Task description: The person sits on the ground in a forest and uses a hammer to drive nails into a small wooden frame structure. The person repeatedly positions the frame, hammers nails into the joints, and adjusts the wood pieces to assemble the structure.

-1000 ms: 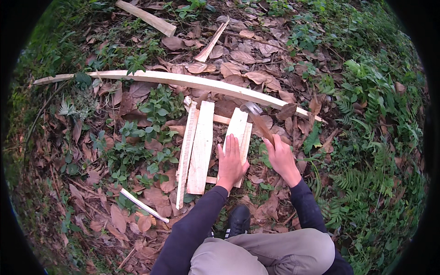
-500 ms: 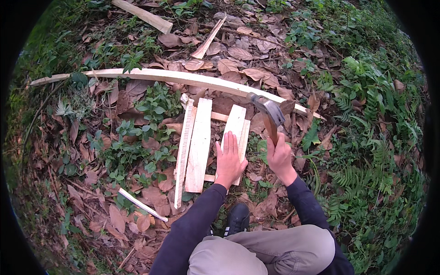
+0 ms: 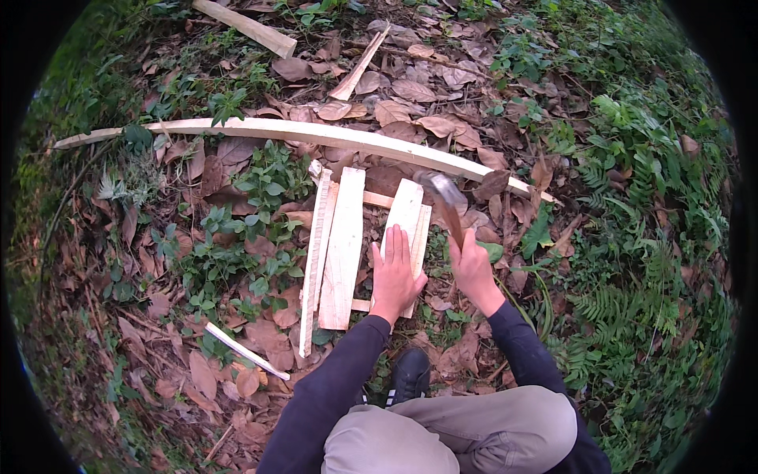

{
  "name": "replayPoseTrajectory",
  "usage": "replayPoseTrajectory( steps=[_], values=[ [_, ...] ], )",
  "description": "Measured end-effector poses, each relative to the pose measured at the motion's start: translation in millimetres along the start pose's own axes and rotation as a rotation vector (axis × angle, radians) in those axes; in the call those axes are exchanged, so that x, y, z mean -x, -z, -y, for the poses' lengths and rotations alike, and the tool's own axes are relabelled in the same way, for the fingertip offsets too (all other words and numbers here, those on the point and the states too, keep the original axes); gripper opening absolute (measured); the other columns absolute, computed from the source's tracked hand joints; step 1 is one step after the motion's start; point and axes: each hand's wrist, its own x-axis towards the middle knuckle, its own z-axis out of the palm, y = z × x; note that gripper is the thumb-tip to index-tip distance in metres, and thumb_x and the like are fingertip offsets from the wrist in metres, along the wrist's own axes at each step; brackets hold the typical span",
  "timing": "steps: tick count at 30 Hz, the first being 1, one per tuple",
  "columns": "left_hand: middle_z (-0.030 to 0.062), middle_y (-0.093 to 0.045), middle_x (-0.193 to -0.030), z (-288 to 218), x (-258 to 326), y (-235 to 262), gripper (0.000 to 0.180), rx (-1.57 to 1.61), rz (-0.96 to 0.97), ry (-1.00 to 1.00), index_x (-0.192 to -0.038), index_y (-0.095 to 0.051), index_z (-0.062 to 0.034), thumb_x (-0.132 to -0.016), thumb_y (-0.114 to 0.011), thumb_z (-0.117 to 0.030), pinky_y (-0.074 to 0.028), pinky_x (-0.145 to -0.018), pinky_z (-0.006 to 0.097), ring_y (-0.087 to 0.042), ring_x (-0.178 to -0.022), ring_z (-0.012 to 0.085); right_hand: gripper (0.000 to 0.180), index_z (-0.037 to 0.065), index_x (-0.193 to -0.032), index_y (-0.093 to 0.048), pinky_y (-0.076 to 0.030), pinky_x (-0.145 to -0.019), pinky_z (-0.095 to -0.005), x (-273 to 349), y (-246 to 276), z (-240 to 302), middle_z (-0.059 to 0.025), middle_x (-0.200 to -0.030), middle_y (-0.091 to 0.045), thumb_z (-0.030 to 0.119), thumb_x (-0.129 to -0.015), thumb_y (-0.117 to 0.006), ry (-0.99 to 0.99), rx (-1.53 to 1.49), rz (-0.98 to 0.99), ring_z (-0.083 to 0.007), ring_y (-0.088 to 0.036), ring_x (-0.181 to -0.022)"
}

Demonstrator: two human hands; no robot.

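My left hand point(image 3: 396, 275) lies flat with fingers stretched out on a pale wooden board point(image 3: 405, 207), pressing on the right side of a small wooden frame. My right hand point(image 3: 474, 272) is wrapped round the wooden handle of a hammer point(image 3: 450, 207). Its metal head, slightly blurred, hangs just right of that board's far end. A second, wider board point(image 3: 343, 251) lies left of my left hand across two crosspieces, of which the far one point(image 3: 377, 200) shows between the boards. Along the frame's left edge runs a narrow strip of wood point(image 3: 317, 265).
Beyond the frame a long pale wooden batten point(image 3: 316, 134) lies across the leaf litter. Farther off are a thick wood piece point(image 3: 251, 30) and a split piece point(image 3: 362, 65). A thin stick point(image 3: 246, 352) lies at near left. Ferns point(image 3: 624, 308) grow on the right.
My right hand has swung the hammer left and slightly down, bringing its head closer to the right board's far end. My left hand stays on the board.
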Motion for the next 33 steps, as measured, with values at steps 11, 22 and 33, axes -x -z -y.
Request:
replayPoseTrajectory(
  steps=[11,22,33],
  values=[
    [0.0238,-0.012,-0.168,6,4,-2,0.107,-0.036,-0.007,0.010,-0.158,-0.019,0.0083,-0.085,-0.063,-0.057,-0.012,-0.124,0.058,-0.006,-0.158,0.0324,0.025,-0.005,-0.114,-0.049,-0.047,-0.051,-0.0436,-5,38,27,-0.0183,-0.067,-0.060,0.013,-0.102,-0.059,0.260,-0.151,-0.403,-0.0405,-0.065,-0.059],
    [0.0254,-0.013,-0.167,6,2,-1,0.105,0.060,-0.026,0.008,-0.156,-0.020,0.0109,-0.084,-0.064,-0.052,-0.011,-0.124,0.058,-0.007,-0.158,0.0337,0.018,0.000,-0.103,-0.051,-0.048,-0.053,-0.0482,-15,37,28,-0.0236,-0.071,-0.064,0.017,-0.103,-0.059,0.038,-0.185,-0.145,-0.0439,-0.066,-0.065],
    [0.0232,-0.013,-0.168,4,-9,5,0.106,0.008,-0.028,-0.003,-0.157,-0.020,0.0086,-0.084,-0.064,-0.055,-0.012,-0.124,0.057,-0.008,-0.158,0.0320,0.027,0.000,-0.096,-0.046,-0.046,-0.052,-0.0565,-1,-22,-26,-0.0287,-0.066,-0.061,0.023,-0.104,-0.056,-0.069,-0.019,0.027,-0.0505,-0.062,-0.066]
  ],
)
